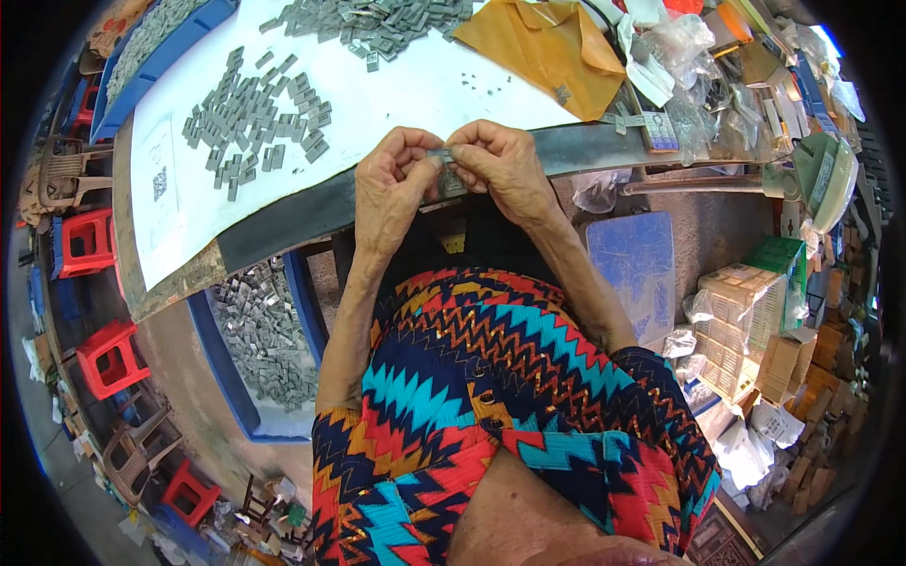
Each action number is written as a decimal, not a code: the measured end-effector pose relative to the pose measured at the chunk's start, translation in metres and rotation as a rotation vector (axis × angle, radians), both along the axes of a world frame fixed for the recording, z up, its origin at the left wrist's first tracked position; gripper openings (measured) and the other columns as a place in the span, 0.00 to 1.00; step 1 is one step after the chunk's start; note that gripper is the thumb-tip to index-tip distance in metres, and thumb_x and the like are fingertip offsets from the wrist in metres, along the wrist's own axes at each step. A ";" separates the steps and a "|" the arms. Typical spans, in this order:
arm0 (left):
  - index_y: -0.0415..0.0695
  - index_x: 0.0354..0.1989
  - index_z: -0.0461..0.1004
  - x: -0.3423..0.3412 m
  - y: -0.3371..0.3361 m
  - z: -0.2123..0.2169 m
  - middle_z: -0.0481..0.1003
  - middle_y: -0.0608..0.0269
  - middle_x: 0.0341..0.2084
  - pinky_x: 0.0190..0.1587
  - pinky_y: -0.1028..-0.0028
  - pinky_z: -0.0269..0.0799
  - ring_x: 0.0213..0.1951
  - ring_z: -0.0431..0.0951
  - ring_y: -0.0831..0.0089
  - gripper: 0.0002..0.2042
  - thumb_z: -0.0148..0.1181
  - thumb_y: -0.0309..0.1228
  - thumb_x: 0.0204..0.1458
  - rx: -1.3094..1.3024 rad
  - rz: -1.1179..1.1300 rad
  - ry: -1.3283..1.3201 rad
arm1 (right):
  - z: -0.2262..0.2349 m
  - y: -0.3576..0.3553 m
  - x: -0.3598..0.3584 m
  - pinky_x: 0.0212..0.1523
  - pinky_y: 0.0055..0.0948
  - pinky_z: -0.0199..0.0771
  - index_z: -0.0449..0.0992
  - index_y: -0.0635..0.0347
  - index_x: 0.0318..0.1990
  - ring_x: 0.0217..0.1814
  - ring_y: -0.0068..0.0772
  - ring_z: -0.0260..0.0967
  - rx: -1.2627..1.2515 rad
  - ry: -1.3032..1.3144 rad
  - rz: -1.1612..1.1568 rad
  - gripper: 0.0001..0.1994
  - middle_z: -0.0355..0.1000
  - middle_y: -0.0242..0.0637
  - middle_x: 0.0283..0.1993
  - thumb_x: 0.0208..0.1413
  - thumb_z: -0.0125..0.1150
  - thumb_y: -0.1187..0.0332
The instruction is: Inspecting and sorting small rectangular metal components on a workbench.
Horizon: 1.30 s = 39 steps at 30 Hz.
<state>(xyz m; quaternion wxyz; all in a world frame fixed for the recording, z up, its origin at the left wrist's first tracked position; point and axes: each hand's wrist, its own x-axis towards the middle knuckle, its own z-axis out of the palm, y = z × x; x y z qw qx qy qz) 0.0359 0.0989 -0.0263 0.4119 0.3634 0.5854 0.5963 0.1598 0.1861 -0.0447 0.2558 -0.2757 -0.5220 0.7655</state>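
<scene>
My left hand [392, 184] and my right hand [505, 170] meet above the near edge of the white-covered table [377, 102]. The fingertips of both are pinched together on a small grey piece [447, 157], mostly hidden by the fingers. Its exact kind is too small to make out. To the left on the table lies a loose spread of small flat grey rectangular pieces [255, 123]. Farther off, a denser heap of similar pieces [377, 24] is piled up.
Blue bins [219, 377] of grey pieces stand below the table and at its far left. An orange-brown paper sheet [547, 57] and plastic bags [684, 42] lie at the right. A blue stool top [630, 274], a lamp [821, 179] and red stools [109, 358] surround me.
</scene>
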 end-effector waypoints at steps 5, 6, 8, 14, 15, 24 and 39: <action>0.36 0.36 0.68 -0.001 -0.004 0.001 0.71 0.66 0.21 0.24 0.82 0.66 0.22 0.70 0.83 0.07 0.53 0.21 0.47 -0.006 -0.051 0.238 | -0.001 0.004 0.001 0.16 0.11 0.53 0.71 0.66 0.30 0.18 0.11 0.57 0.012 -0.040 -0.022 0.04 0.64 0.26 0.19 0.49 0.55 0.73; 0.36 0.37 0.69 -0.002 -0.005 0.001 0.73 0.63 0.23 0.26 0.81 0.67 0.24 0.72 0.81 0.08 0.54 0.21 0.48 -0.029 -0.069 0.347 | 0.000 0.005 0.001 0.16 0.10 0.52 0.71 0.66 0.31 0.18 0.11 0.56 0.029 -0.057 -0.019 0.04 0.64 0.25 0.20 0.50 0.55 0.74; 0.37 0.38 0.69 -0.002 -0.006 0.002 0.73 0.60 0.24 0.26 0.80 0.68 0.24 0.73 0.79 0.09 0.55 0.21 0.47 -0.003 -0.052 0.481 | 0.003 0.004 -0.001 0.16 0.10 0.52 0.71 0.66 0.31 0.17 0.11 0.56 0.053 -0.070 -0.024 0.04 0.63 0.25 0.19 0.50 0.55 0.74; 0.38 0.36 0.70 -0.006 -0.005 -0.009 0.74 0.56 0.26 0.28 0.78 0.69 0.25 0.74 0.72 0.09 0.57 0.22 0.45 0.153 0.049 0.807 | 0.007 0.005 -0.007 0.16 0.13 0.55 0.72 0.66 0.27 0.18 0.12 0.57 0.152 -0.154 -0.028 0.05 0.65 0.26 0.18 0.47 0.54 0.73; 0.38 0.35 0.70 -0.009 -0.005 -0.010 0.73 0.57 0.24 0.28 0.78 0.68 0.25 0.74 0.72 0.09 0.57 0.21 0.45 0.171 0.064 0.884 | 0.008 0.004 -0.009 0.16 0.13 0.56 0.72 0.66 0.27 0.18 0.12 0.58 0.212 -0.165 -0.025 0.05 0.65 0.26 0.18 0.47 0.54 0.73; 0.42 0.31 0.71 -0.046 -0.010 -0.010 0.72 0.58 0.23 0.27 0.68 0.64 0.22 0.71 0.64 0.07 0.58 0.25 0.42 0.045 0.206 0.930 | 0.013 0.014 -0.025 0.20 0.12 0.61 0.72 0.68 0.37 0.21 0.14 0.61 0.174 -0.130 0.059 0.08 0.68 0.30 0.25 0.53 0.52 0.72; 0.43 0.30 0.70 -0.079 -0.008 -0.025 0.69 0.60 0.24 0.34 0.65 0.59 0.30 0.71 0.61 0.07 0.57 0.28 0.42 -0.180 0.308 1.250 | 0.017 0.022 0.010 0.20 0.11 0.61 0.70 0.70 0.39 0.22 0.13 0.60 0.147 -0.124 -0.009 0.09 0.68 0.32 0.26 0.53 0.50 0.73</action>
